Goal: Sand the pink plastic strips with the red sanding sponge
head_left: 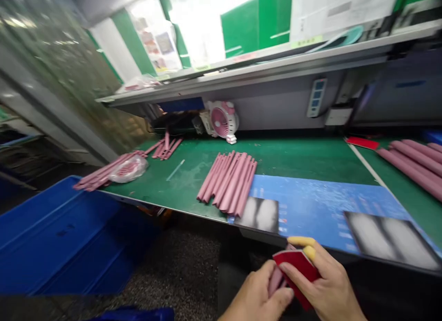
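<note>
My left grip [257, 298] is closed round a pink rod [275, 282] tilted up and away; right grip [321, 282] pinches a red pad [299, 265] against it.

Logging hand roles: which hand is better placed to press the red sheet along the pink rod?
Right hand, probably: its yellow-capped fingers hold the red sheet, while the left hand grips the pink rod.

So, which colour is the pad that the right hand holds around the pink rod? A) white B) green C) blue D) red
D. The right hand folds a red pad around the pink rod, which the left hand holds.
</note>
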The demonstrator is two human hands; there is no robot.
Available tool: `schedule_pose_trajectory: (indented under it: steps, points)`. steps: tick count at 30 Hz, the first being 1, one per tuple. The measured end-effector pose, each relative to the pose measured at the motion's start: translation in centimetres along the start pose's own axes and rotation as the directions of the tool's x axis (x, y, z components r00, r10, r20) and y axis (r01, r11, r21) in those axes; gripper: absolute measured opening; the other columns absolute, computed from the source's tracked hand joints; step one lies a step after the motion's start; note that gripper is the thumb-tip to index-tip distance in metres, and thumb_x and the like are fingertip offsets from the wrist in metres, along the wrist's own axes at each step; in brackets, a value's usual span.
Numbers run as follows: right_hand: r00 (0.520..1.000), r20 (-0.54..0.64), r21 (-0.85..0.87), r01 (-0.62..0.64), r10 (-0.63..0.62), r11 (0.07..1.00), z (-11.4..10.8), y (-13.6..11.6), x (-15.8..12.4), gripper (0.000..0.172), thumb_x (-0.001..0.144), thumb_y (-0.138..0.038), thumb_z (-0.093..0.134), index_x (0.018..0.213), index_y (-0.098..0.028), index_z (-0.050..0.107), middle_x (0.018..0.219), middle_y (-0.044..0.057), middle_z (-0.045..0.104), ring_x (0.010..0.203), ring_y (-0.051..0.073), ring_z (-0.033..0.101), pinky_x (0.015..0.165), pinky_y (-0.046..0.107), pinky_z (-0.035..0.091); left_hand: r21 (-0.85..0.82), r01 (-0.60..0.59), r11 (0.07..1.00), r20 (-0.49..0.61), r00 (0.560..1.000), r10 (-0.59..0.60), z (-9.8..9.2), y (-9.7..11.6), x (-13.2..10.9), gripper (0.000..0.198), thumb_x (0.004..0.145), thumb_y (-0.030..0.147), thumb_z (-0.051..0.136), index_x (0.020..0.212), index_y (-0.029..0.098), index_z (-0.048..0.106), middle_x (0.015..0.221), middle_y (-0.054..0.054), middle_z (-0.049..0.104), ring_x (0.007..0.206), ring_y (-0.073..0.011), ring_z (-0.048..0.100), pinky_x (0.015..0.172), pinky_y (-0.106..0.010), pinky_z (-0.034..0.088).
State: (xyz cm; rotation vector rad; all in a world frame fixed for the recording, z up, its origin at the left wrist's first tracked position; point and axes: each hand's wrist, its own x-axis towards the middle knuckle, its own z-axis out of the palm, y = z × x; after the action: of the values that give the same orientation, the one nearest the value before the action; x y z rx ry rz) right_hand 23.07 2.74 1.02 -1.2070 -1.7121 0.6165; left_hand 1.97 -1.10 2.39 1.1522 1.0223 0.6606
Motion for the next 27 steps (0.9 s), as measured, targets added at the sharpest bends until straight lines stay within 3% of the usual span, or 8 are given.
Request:
schedule_pose_trajectory:
  steps: [2,5,9,16,19,22,24,27]
  points:
    - [0.996,-0.076,-0.073,-0.047,0.041,0.996,-0.4,-0.3,0.6,0.02,0.088,-0.041,0.073,0.088,-0.021,0.072,0.107,0.01,0.075,0.086,0.024,0.074,0.078,0.032,0.059,0.116,-0.039,0.993,0.02,0.999,0.037,-0.1,0.1,0.2,0.042,0.093,0.05,0.065,0.116,0.015,0.066,0.075,0.003,0.051,0.065,-0.0107,0.042,0.062,-0.023,0.034]
    - [0.913,-0.203,0.022,-0.357,0.354,0.934,-2.5,1.0,1.6,0.034,0.084,-0.052,0.073,0.094,-0.019,0.071,0.08,0.006,0.076,0.067,0.024,0.072,0.06,0.031,0.058,0.187,-0.055,0.981,0.087,0.995,0.039,-0.6,0.5,0.3,0.051,0.094,0.058,0.057,0.119,0.014,0.065,0.07,0.003,0.045,0.059,-0.0102,0.037,0.056,-0.023,0.03]
    - [0.818,-0.083,0.28,-0.529,0.569,0.801,-3.4,1.8,0.7,0.046,0.078,-0.061,0.076,0.093,-0.018,0.069,0.071,0.003,0.074,0.058,0.021,0.067,0.053,0.028,0.055,0.221,-0.077,0.972,0.053,0.996,0.067,-0.6,1.0,0.4,0.057,0.096,0.059,0.054,0.13,0.014,0.061,0.073,0.001,0.048,0.061,-0.0114,0.039,0.057,-0.023,0.032]
    - [0.862,0.015,0.218,-0.497,0.507,0.84,-1.4,-1.1,-2.1,0.038,0.083,-0.056,0.074,0.09,-0.018,0.069,0.069,0.001,0.071,0.055,0.016,0.061,0.051,0.025,0.051,0.352,-0.048,0.935,-0.09,0.992,0.085,1.2,1.7,0.3,0.045,0.098,0.049,0.055,0.129,0.018,0.063,0.077,0.0,0.06,0.065,-0.0147,0.048,0.062,-0.023,0.034]
    - [0.967,-0.001,0.012,-0.255,0.255,0.967,-1.3,-1.4,-1.5,0.032,0.086,-0.049,0.073,0.075,-0.019,0.068,0.06,0.0,0.066,0.05,0.015,0.058,0.05,0.026,0.047,0.435,-0.053,0.899,-0.096,0.99,0.105,1.7,2.2,0.3,0.039,0.098,0.042,0.056,0.13,0.022,0.063,0.085,-0.002,0.067,0.07,-0.0171,0.054,0.068,-0.023,0.036]
    - [0.997,-0.071,-0.255,-0.016,-0.002,0.967,-1.6,-0.8,-0.9,0.03,0.089,-0.043,0.073,0.07,-0.019,0.068,0.057,0.001,0.064,0.049,0.016,0.057,0.053,0.029,0.045,0.501,-0.013,0.865,-0.119,0.989,0.084,2.0,2.6,0.3,0.037,0.099,0.039,0.054,0.132,0.023,0.062,0.081,-0.001,0.066,0.067,-0.0177,0.053,0.067,-0.023,0.035]
    - [0.988,-0.154,-0.283,-0.038,-0.006,0.958,-1.6,-0.4,-0.8,0.027,0.089,-0.042,0.073,0.077,-0.019,0.069,0.061,0.001,0.067,0.05,0.015,0.059,0.055,0.028,0.046,0.511,0.008,0.859,-0.147,0.986,0.078,2.1,2.8,0.3,0.038,0.099,0.039,0.054,0.133,0.023,0.062,0.08,-0.002,0.065,0.067,-0.0185,0.054,0.066,-0.024,0.034]
    - [0.997,-0.07,-0.185,-0.048,0.036,0.982,-1.2,-0.1,-1.0,0.031,0.087,-0.047,0.074,0.073,-0.02,0.068,0.059,0.001,0.065,0.048,0.014,0.057,0.052,0.027,0.046,0.479,-0.022,0.878,-0.115,0.989,0.088,2.0,2.9,0.3,0.041,0.099,0.038,0.053,0.137,0.022,0.059,0.087,-0.003,0.069,0.071,-0.0195,0.057,0.069,-0.024,0.037]
